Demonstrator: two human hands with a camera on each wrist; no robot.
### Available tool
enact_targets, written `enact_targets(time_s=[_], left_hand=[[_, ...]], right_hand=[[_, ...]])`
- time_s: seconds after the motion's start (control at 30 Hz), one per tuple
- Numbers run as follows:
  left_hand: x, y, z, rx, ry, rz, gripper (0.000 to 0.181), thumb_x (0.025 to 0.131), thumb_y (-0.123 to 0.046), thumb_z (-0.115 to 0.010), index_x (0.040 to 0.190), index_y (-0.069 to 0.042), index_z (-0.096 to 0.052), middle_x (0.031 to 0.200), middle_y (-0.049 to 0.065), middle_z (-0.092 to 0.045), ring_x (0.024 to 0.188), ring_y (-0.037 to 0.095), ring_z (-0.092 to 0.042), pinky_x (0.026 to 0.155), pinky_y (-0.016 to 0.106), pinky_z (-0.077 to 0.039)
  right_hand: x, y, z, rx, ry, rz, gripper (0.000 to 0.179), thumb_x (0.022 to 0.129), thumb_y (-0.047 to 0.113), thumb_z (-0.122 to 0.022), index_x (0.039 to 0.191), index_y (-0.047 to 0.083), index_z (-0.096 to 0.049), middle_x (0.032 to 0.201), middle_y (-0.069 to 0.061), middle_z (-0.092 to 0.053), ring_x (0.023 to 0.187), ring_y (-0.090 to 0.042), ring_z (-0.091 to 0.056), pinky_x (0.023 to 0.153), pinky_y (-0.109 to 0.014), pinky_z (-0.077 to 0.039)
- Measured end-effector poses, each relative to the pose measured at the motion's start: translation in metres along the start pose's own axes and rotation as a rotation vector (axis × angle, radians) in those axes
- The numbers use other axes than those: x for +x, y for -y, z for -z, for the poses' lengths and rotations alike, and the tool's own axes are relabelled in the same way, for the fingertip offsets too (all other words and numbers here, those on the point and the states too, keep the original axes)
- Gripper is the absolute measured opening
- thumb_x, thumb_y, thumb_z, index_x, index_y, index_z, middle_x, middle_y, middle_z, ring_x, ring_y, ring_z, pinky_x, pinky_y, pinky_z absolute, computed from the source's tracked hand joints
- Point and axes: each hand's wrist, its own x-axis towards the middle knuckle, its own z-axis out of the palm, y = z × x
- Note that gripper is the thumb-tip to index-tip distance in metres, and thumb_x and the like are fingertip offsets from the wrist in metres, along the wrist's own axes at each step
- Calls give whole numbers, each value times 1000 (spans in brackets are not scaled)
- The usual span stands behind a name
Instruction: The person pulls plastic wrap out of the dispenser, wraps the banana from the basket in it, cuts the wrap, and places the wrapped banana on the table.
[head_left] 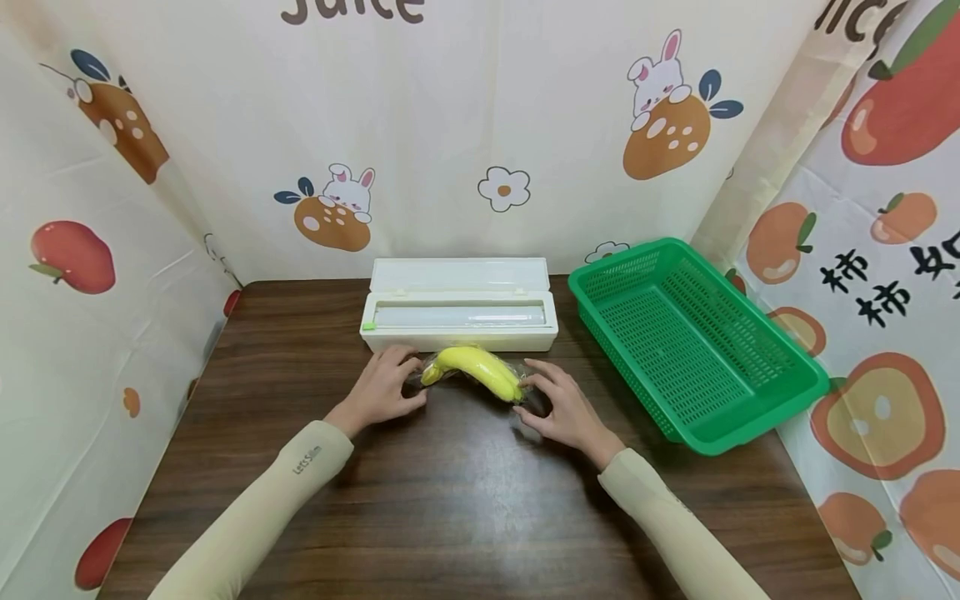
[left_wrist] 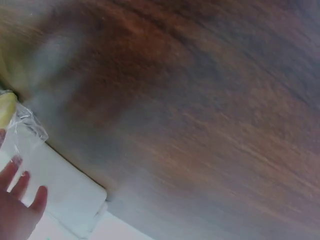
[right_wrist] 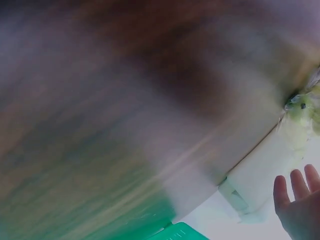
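A yellow banana (head_left: 480, 368) wrapped in clear plastic film lies across the wooden table, its ends pointing left and right. Loose film (left_wrist: 30, 122) sticks out past its left end. Beside that end is my left hand (head_left: 384, 385), thumb and fingers spread apart around the film's edge. At the other end my right hand (head_left: 562, 407) has its fingertips right at the banana's tip, with the thumb lower and apart. Directly behind the banana stands a white cling film box (head_left: 459, 340), its lid raised, with a roll of film (head_left: 459, 316) inside.
A green plastic basket (head_left: 675, 350) sits at the right of the table, its near corner close to my right forearm. Printed curtains (head_left: 450, 108) hang behind the table (head_left: 420, 517) and along both sides.
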Motion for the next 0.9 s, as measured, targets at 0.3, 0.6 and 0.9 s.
enact_targets(time_s=[0.3, 0.6, 0.9], left_hand=[[0, 1, -3, -61, 142, 5, 34, 89, -1, -73, 120, -6, -61, 113, 15, -69, 100, 32, -67, 89, 56, -55], [0, 1, -2, -207, 102, 37, 32, 93, 9, -73, 121, -4, -63, 108, 15, -65, 100, 31, -68, 85, 44, -61], [1, 1, 3, -275, -34, 27, 32, 88, 17, -74, 118, 7, -68, 107, 20, -64, 85, 29, -68, 74, 38, -61]], right_hand=[[13, 1, -7, 66, 136, -122, 47, 82, 23, -94, 106, 7, -58, 127, -20, -68, 125, -36, -64, 100, -49, -56], [21, -1, -8, 106, 171, -198, 49, 83, 12, -92, 111, 7, -52, 102, -8, -65, 92, -24, -64, 80, -40, -56], [27, 5, -8, 131, 160, -238, 45, 83, 1, -89, 117, 2, -58, 109, -15, -68, 96, -30, -70, 82, -43, -61]])
